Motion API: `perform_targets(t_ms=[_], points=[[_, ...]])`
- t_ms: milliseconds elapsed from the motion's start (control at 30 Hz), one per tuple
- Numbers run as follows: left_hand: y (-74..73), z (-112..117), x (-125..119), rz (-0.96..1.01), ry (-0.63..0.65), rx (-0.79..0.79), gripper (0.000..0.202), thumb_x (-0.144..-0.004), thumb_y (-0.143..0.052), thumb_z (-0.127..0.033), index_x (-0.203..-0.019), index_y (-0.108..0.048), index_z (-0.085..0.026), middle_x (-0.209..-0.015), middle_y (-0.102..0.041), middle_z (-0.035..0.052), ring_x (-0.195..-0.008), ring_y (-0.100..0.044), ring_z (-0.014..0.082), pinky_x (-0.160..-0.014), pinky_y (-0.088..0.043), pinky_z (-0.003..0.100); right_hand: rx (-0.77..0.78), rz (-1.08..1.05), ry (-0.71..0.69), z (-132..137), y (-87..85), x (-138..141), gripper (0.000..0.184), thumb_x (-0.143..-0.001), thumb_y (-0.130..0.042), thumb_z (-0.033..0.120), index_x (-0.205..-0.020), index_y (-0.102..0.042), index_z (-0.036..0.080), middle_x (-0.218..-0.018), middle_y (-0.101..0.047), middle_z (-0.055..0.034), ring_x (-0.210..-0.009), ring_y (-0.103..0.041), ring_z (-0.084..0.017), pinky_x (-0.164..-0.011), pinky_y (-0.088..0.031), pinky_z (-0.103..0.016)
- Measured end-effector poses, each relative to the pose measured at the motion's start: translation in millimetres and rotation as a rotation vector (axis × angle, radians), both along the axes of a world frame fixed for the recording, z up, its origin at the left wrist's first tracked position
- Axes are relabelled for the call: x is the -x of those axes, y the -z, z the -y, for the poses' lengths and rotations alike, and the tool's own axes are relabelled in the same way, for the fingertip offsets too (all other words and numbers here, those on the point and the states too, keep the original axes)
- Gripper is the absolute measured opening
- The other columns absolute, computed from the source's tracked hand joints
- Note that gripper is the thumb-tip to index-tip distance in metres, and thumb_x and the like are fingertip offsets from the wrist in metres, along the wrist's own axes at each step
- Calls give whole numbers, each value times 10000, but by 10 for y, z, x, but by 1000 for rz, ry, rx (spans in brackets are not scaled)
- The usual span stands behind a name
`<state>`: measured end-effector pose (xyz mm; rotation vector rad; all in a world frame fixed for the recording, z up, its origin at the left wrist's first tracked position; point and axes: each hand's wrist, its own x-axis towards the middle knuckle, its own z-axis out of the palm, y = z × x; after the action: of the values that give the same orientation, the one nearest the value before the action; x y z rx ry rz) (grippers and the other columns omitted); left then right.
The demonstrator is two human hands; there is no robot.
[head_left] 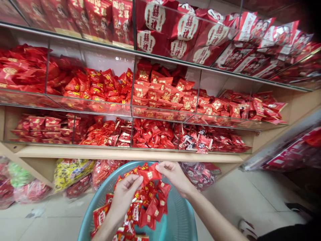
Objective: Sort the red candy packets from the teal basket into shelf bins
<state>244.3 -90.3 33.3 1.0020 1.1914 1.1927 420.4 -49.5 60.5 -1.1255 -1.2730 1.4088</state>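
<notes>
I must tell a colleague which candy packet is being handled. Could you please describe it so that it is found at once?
Start at the teal plastic basin on the floor before the glass shelves. Above its heap of red packets, the left hand and right hand meet. The red candy packet pinched between their fingers is raised above the heap; the others lie loose.

Both arms bare from the wrist to the bottom edge of frame, no sleeves in view. No watch, rings or bracelets seen. Left hand [126, 194] at lower centre, right hand [175, 177] just right of centre; fingers [160, 166] bare, nails short and unpainted. No gloves. A dark patch at the lower right corner, maybe clothing, too dim to tell.
</notes>
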Motion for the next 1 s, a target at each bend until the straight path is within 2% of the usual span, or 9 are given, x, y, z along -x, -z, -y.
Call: perform_targets(t_ms=[200,267,333,433,567,700,1000], points=[[181,51,6,-35,39,27,265,-706,-678,-421,-624,-613,-177,-605,-573,-36,-633,-534,127,-682,-467,228,68,61,-91,50,186,-102,335,-686,-696,481,-701,-636,151,-589,-552,41,-542,-419,-78,-566,-326,-217],[255,60,17,-30,61,60,254,-715,-665,-433,-692,-647,-181,-664,-635,-16,-694,-588,153,-722,-480,255,60,105,-120,60,278,-172,349,-710,-668,496,-692,-612,151,-575,-537,41,-535,-413,-81,-562,-323,-217],[311,65,46,-3,77,100,296,-714,-657,-455,-835,-676,-185,-782,-701,21,-801,-637,195,-771,-488,293,42,167,-159,61,393,-272,369,-733,-631,516,-674,-581,155,-567,-518,42,-534,-411,-85,-561,-325,-218],[343,71,118,17,75,143,405,-702,-661,-478,-976,-664,-180,-923,-729,72,-892,-659,233,-816,-489,329,-28,391,-231,50,580,-446,381,-781,-538,526,-673,-557,162,-598,-519,31,-564,-434,-99,-575,-349,-222],[315,83,205,11,52,150,400,-710,-657,-477,-978,-666,-180,-996,-727,91,-913,-669,242,-860,-487,355,-83,658,-255,43,750,-597,257,-795,-509,348,-630,-560,158,-572,-502,25,-561,-434,-110,-545,-328,-218],[269,99,236,10,23,141,399,-714,-652,-478,-979,-675,-181,-1004,-730,94,-946,-665,259,-875,-491,375,-94,802,-237,35,806,-593,188,-769,-495,192,-604,-579,156,-554,-506,21,-573,-442,-115,-541,-309,-213],[328,73,352,-24,-5,139,409,-703,-658,-494,-969,-682,-185,-999,-735,80,-931,-668,250,-854,-509,344,-118,1045,-301,-19,909,-452,182,-776,-514,132,-665,-653,172,-636,-628,10,-638,-562,-117,-559,-345,-193]])
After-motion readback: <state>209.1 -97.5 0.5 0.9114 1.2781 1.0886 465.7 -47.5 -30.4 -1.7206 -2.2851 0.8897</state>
